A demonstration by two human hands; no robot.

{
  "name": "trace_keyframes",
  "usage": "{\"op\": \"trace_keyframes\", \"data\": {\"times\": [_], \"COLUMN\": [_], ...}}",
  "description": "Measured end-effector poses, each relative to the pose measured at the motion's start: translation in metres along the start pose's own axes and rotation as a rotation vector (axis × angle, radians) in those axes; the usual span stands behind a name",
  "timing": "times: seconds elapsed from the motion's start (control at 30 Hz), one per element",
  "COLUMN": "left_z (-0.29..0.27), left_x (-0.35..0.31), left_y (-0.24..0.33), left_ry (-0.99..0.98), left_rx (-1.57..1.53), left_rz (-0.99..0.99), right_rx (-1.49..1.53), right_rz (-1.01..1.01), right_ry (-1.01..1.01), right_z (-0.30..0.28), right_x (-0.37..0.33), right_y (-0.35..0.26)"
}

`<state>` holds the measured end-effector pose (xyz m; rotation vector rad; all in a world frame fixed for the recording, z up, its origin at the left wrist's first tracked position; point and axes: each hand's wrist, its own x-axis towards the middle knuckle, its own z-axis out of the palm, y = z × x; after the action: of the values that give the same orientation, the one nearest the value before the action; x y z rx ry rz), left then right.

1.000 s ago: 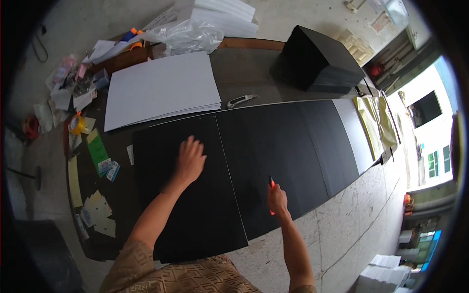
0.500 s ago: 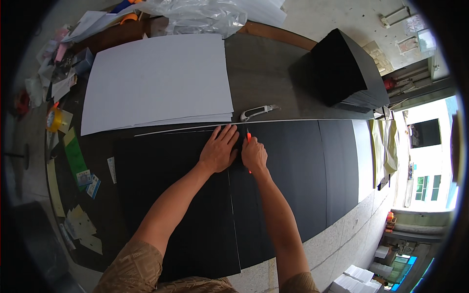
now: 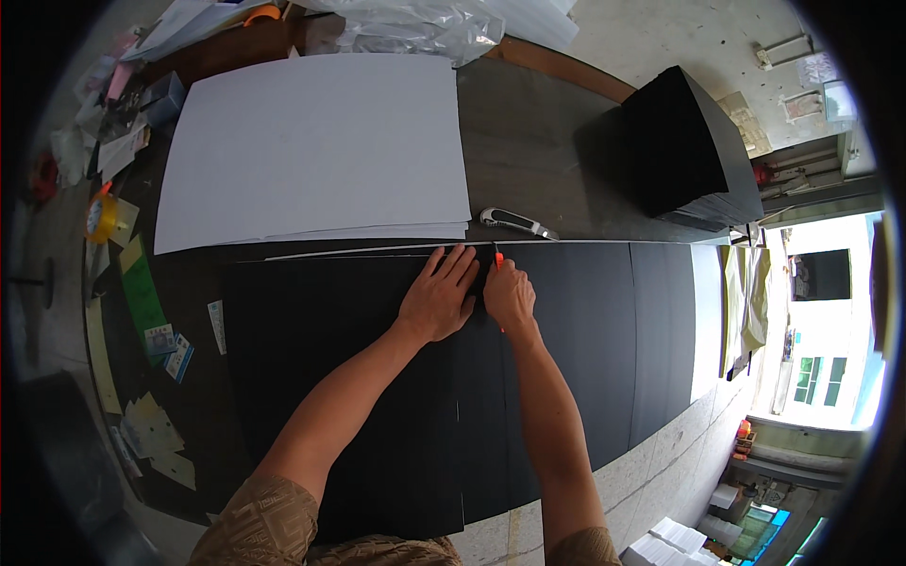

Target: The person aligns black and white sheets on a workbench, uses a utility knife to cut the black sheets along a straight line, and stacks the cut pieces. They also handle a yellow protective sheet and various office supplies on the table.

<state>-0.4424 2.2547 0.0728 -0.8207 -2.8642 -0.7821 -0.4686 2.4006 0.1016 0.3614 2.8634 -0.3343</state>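
Large black sheets [image 3: 576, 377] lie over the near part of the table, with a thin white strip [image 3: 377, 249] running along their far edge. My left hand [image 3: 438, 300] rests flat on the black sheet, fingers spread and fingertips near the strip. Just right of it, my right hand [image 3: 511, 294] is closed round an orange utility knife [image 3: 499, 259], whose tip is at the strip. Whether the blade touches the sheet is too small to tell. Beyond the strip lies a white and black utility knife [image 3: 517, 223], held by neither hand.
A stack of white sheets [image 3: 311, 151] lies at the far left, and a tall black stack [image 3: 684, 141] stands far right. Clear plastic wrap [image 3: 406, 33] lies at the back edge. Yellow tape [image 3: 100, 219], a green strip [image 3: 144, 297] and paper scraps [image 3: 151, 424] line the left side.
The view has shifted a little, moving the scene rightward. The orange knife's tip is now closer to the strip. The loose white and black knife has turned, its blade end now toward the strip.
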Motion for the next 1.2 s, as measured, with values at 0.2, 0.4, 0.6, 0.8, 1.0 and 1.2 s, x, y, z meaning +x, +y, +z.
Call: {"op": "trace_keyframes", "data": {"times": [0.2,0.4,0.6,0.8,1.0,1.2], "left_z": [0.000,0.000,0.000,0.000,0.007,0.009], "left_x": [-0.001,-0.001,-0.002,0.001,-0.001,-0.001], "left_y": [0.000,0.000,0.000,0.002,-0.002,-0.002], "left_ry": [-0.008,-0.015,0.010,0.036,0.065,0.072], "left_rx": [0.013,0.033,0.038,0.025,0.050,0.118], "left_rz": [0.002,0.008,0.009,0.030,0.055,0.072], "right_rx": [-0.013,-0.034,-0.071,-0.072,-0.083,-0.078], "right_rz": [-0.028,-0.039,-0.048,-0.040,-0.002,0.099], "right_ry": [-0.039,-0.078,-0.134,-0.153,-0.200,-0.371], "right_z": [-0.005,-0.007,-0.009,-0.008,-0.002,0.005], "right_x": [0.007,-0.004,-0.028,-0.059,-0.141,-0.302], "right_y": [0.003,0.011,0.021,0.043,0.076,0.151]}}
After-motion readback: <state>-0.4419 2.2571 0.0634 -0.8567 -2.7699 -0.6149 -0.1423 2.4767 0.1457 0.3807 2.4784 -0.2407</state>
